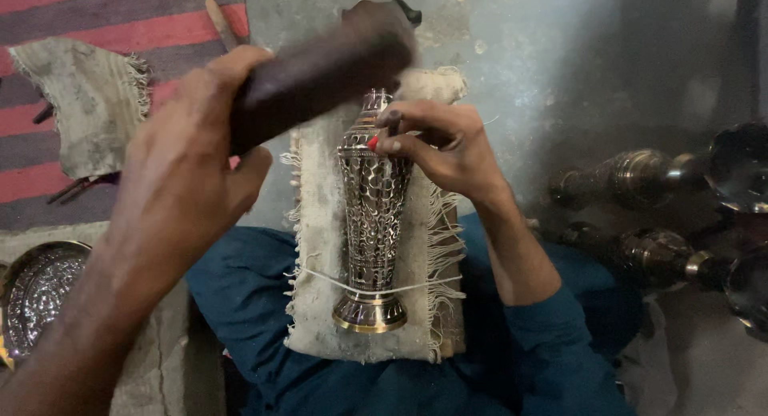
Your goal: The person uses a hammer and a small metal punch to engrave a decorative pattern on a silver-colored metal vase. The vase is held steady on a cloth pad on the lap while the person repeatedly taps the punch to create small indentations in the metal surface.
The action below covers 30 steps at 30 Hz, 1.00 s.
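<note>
engraved metal vase (pixel 372 216) — lying on a frayed cloth pad (pixel 320 304) across the person's lap, foot toward the body, tied down by a white string (pixel 416 286) near the base. right hand (pixel 448 144) — grip pinched shut around a small chisel (pixel 390 128) with a red mark, its tip on the vase's neck. left hand (pixel 188 156) — grip wrapped tight around a dark wooden mallet (pixel 320 76), raised above the vase, blurred. nearby: embossed plate (pixel 36 288) at left; dark metal vessels (pixel 648 216) at right.

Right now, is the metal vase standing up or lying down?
Lying down: the vase rests lengthwise on the cloth pad, tied by a string.
</note>
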{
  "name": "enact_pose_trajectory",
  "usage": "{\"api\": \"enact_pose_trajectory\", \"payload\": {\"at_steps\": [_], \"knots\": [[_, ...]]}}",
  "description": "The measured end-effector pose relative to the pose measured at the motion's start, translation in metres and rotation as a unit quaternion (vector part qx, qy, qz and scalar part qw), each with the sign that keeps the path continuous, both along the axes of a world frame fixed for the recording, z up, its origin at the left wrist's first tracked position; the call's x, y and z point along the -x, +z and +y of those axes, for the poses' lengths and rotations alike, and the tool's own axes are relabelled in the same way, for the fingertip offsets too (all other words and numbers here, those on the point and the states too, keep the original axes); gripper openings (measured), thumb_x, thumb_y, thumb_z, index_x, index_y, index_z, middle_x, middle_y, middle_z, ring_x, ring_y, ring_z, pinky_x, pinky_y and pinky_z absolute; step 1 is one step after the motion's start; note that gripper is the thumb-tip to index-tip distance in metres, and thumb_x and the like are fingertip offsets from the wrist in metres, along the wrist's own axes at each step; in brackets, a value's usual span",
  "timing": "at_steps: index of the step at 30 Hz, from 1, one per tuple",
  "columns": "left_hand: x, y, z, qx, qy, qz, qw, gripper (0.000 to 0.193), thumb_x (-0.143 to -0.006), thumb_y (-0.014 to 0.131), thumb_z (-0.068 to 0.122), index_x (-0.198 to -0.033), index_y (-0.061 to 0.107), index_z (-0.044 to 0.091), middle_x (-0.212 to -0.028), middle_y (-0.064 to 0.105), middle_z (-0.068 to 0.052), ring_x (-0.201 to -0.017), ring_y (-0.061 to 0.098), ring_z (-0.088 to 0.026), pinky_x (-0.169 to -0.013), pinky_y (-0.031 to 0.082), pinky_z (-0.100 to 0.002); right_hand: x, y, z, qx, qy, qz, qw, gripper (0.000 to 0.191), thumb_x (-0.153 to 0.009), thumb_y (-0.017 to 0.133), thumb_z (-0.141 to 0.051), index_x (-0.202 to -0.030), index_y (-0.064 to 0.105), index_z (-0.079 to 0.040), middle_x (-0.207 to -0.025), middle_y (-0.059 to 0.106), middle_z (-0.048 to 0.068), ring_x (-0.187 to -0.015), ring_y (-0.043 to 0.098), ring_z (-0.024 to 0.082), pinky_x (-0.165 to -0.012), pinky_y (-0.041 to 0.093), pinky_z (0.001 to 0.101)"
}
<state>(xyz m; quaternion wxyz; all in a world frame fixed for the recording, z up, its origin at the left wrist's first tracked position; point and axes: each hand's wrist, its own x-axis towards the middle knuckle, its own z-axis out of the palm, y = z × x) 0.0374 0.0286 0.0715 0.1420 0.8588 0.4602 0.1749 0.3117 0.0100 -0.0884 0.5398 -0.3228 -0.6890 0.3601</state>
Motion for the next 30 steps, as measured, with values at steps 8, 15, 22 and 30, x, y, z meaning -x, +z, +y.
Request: {"api": "enact_pose_trajectory", "payload": {"at_steps": [8,15,22,30], "knots": [[0.001,0.003,-0.001,-0.21,-0.022,0.197,0.957,0.056,-0.096,0.076,0.014,-0.145,0.051,0.024,-0.093,0.063,-0.013,-0.08,0.066,-0.026,-0.083,0.055,-0.05,0.001,-0.002,0.0,0.001,0.029,0.032,0.999,0.019,-0.105,0.069,-0.01,-0.123,0.069,-0.004,-0.103,0.077,0.01,-0.091,0.079,0.017,-0.082,0.071,0.0302],[0.002,-0.002,-0.002,-0.293,-0.015,0.285,0.913,0.052,-0.1,0.078,0.017,-0.143,0.053,0.033,-0.083,0.062,-0.007,-0.074,0.064,-0.023,-0.092,0.054,-0.05,-0.002,-0.006,0.002,0.005,0.036,0.032,0.999,0.017,-0.102,0.07,-0.01,-0.118,0.071,-0.004,-0.1,0.077,0.012,-0.086,0.078,0.015,-0.076,0.07,0.0293],[-0.007,0.008,-0.003,-0.283,-0.023,0.221,0.933,0.045,-0.102,0.076,0.018,-0.141,0.056,0.027,-0.086,0.06,-0.008,-0.079,0.064,-0.026,-0.086,0.054,-0.052,-0.002,-0.005,0.004,-0.006,0.061,0.041,0.997,0.014,-0.104,0.07,-0.008,-0.117,0.071,-0.005,-0.102,0.077,0.012,-0.091,0.079,0.017,-0.082,0.07,0.0307],[0.002,-0.009,-0.004,-0.28,0.029,0.263,0.923,0.043,-0.099,0.076,0.013,-0.137,0.06,0.028,-0.084,0.06,-0.01,-0.08,0.064,-0.028,-0.081,0.054,-0.051,-0.004,-0.013,0.001,-0.017,0.08,0.078,0.994,0.02,-0.105,0.066,-0.005,-0.125,0.065,-0.002,-0.105,0.076,0.012,-0.094,0.078,0.02,-0.084,0.07,0.0333]]}}
